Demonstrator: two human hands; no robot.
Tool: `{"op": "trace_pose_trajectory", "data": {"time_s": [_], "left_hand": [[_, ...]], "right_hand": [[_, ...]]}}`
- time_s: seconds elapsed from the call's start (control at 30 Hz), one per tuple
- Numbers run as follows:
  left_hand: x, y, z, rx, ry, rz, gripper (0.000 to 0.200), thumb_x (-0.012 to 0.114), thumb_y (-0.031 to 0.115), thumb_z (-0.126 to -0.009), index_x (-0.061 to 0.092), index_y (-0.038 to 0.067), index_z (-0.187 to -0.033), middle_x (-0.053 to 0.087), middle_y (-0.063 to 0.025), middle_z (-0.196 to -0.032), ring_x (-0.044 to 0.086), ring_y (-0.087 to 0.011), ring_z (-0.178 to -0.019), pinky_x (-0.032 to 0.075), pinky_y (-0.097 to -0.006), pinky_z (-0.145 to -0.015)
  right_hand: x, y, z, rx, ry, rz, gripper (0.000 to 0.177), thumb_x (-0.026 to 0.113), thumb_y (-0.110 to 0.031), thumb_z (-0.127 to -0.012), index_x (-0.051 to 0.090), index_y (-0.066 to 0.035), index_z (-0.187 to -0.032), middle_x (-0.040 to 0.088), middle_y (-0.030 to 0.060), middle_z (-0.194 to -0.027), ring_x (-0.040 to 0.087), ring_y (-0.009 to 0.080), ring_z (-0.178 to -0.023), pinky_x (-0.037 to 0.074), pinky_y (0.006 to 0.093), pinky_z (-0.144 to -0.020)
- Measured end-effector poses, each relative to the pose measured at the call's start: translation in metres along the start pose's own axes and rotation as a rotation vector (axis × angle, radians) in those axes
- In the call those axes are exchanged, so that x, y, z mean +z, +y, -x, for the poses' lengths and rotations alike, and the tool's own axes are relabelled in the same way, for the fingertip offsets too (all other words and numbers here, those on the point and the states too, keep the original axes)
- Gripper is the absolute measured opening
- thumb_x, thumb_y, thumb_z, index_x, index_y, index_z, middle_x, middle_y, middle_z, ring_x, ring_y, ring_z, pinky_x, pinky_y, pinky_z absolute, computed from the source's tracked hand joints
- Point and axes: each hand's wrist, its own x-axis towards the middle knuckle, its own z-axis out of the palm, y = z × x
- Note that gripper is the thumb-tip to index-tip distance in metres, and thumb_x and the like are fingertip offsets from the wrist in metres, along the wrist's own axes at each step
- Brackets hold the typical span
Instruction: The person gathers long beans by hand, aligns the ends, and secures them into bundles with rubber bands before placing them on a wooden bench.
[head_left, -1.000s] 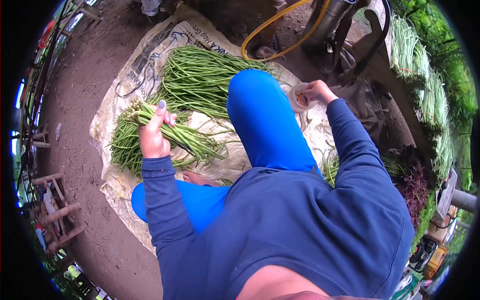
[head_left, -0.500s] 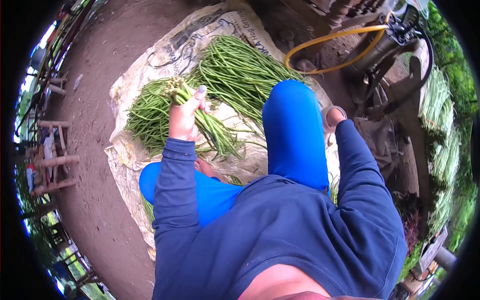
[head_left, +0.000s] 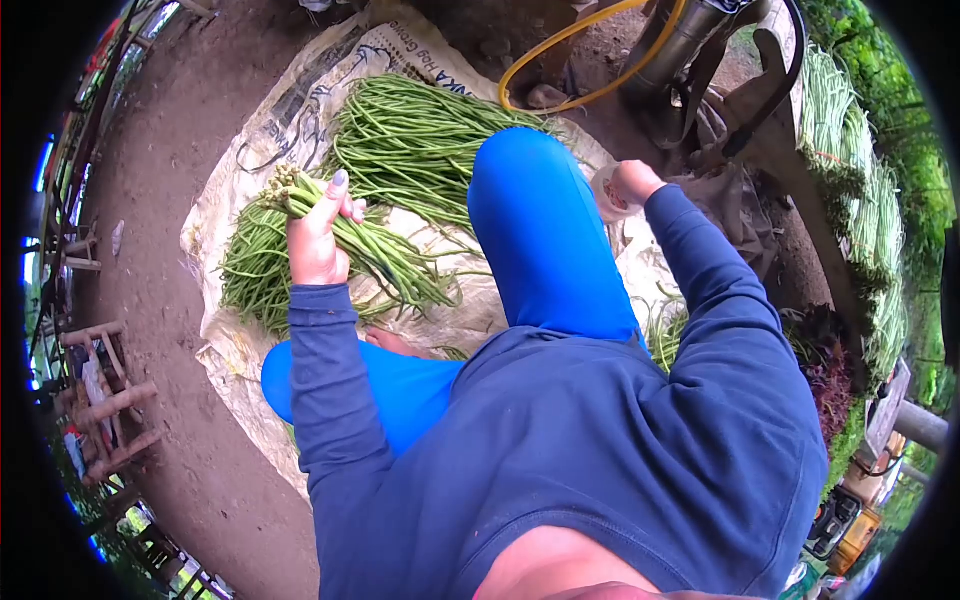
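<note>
Left grip (head_left: 322,240): closed round slender green beans (head_left: 378,248)
Right grip (head_left: 638,182): at translucent tub (head_left: 606,192); cannot tell closure or hold
Sheet (head_left: 245,385): creased, pale

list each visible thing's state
bundle of long green beans, held near one end, tails splayed
left grip, closed round that bundle
round translucent plastic tub, open
right grip, at the tub's mouth, fingertips hidden
large pile of long green beans, lying heaped
cream woven sack sheet, spread out, creased
yellow hose, curved
</note>
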Motion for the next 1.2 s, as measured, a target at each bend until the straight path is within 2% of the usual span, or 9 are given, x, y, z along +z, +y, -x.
{"op": "trace_pose_trajectory", "data": {"time_s": [0.17, 0.33, 0.53, 0.67, 0.73, 0.87, 0.93, 1.07, 1.2], "left_hand": [[0.0, 0.002, 0.003, 0.014, 0.006, -0.03, 0.022, 0.066, 0.014, -0.09, 0.052, 0.009, -0.073, 0.049, -0.0012, -0.063, 0.05, -0.0141, -0.056, 0.048, -0.0321, -0.067], [-0.007, -0.004, 0.003, -0.04, 0.017, -0.004, 0.013, 0.069, 0.017, -0.088, 0.062, 0.006, -0.087, 0.054, 0.0006, -0.067, 0.053, -0.011, -0.058, 0.049, -0.0306, -0.065], [0.002, -0.012, 0.003, -0.046, -0.022, -0.224, 0.018, 0.073, 0.021, -0.085, 0.064, 0.006, -0.083, 0.059, 0.0006, -0.067, 0.053, -0.009, -0.053, 0.046, -0.0249, -0.05], [0.019, 0.001, 0.011, -0.1, -0.04, -0.597, 0.029, 0.076, 0.026, -0.083, 0.063, 0.002, -0.093, 0.062, -0.0021, -0.074, 0.058, -0.0112, -0.062, 0.05, -0.0267, -0.059], [0.029, -0.011, 0.027, 0.234, -0.27, -0.156, 0.042, 0.069, 0.021, -0.086, 0.057, -0.001, -0.12, 0.064, -0.0136, -0.113, 0.062, -0.02, -0.107, 0.049, -0.0327, -0.091], [0.005, -0.061, -0.011, 0.845, -0.206, -1.371, 0.038, 0.061, 0.017, -0.084, 0.06, 0.005, -0.12, 0.064, -0.0144, -0.115, 0.064, -0.0262, -0.103, 0.049, -0.0372, -0.091], [0.002, -0.031, 0.007, 0.005, -0.286, -1.235, 0.026, 0.064, 0.021, -0.082, 0.069, 0.006, -0.102, 0.068, -0.0171, -0.098, 0.065, -0.0317, -0.096, 0.051, -0.0377, -0.086], [-0.014, -0.048, 0.009, 0.316, -0.35, -0.914, 0.048, 0.065, 0.01, -0.078, 0.05, -0.001, -0.123, 0.067, -0.0179, -0.092, 0.066, -0.0298, -0.089, 0.051, -0.0364, -0.079], [-0.006, -0.013, 0.025, 0.126, -0.093, -0.964, 0.064, 0.07, 0.015, -0.076, 0.038, 0.003, -0.13, 0.065, -0.0248, -0.087, 0.066, -0.0387, -0.084, 0.053, -0.0428, -0.073]], "right_hand": [[-0.052, 0.008, 0.047, -0.043, 0.058, -0.457, 0.019, 0.071, -0.019, -0.071, 0.075, -0.009, -0.086, 0.07, 0.0148, -0.08, 0.069, 0.0275, -0.078, 0.054, 0.0336, -0.076], [-0.067, 0.008, 0.051, -0.065, 0.315, -1.042, 0.038, 0.07, -0.009, -0.076, 0.065, -0.003, -0.113, 0.068, 0.0077, -0.101, 0.064, 0.015, -0.09, 0.051, 0.0307, -0.083], [-0.214, -0.113, 0.1, -0.798, -0.028, -1.984, 0.055, 0.056, 0.004, -0.084, 0.045, -0.002, -0.137, 0.059, 0.0132, -0.128, 0.064, 0.0197, -0.102, 0.047, 0.0321, -0.095], [-0.296, -0.208, 0.16, -1.122, -0.116, -1.335, 0.067, 0.056, 0.009, -0.08, 0.04, -0.008, -0.143, 0.065, 0.0133, -0.118, 0.067, 0.0195, -0.092, 0.051, 0.0356, -0.09], [-0.313, -0.257, 0.177, -1.473, 0.07, -0.878, 0.076, 0.06, 0.007, -0.078, 0.036, -0.015, -0.147, 0.068, 0.012, -0.108, 0.067, 0.0195, -0.094, 0.052, 0.038, -0.089], [-0.283, -0.316, 0.123, -1.277, 0.436, 0.183, 0.121, 0.083, -0.011, -0.068, -0.004, -0.015, -0.153, 0.06, 0.0188, -0.117, 0.064, 0.0277, -0.102, 0.047, 0.0437, -0.094], [-0.288, -0.32, 0.097, -1.072, -0.332, -0.057, 0.125, 0.083, -0.013, -0.068, -0.009, -0.014, -0.152, 0.065, 0.0176, -0.096, 0.068, 0.0286, -0.08, 0.054, 0.0408, -0.077], [-0.289, -0.324, 0.078, -0.883, -0.563, -0.084, 0.122, 0.08, -0.008, -0.07, -0.01, -0.012, -0.152, 0.067, 0.0161, -0.086, 0.06, 0.0154, -0.053, 0.048, 0.0289, -0.042], [-0.285, -0.324, 0.059, -0.878, -0.649, -0.393, 0.124, 0.079, -0.007, -0.072, -0.019, -0.007, -0.148, 0.068, 0.0165, -0.088, 0.062, 0.0158, -0.059, 0.052, 0.029, -0.048]]}}
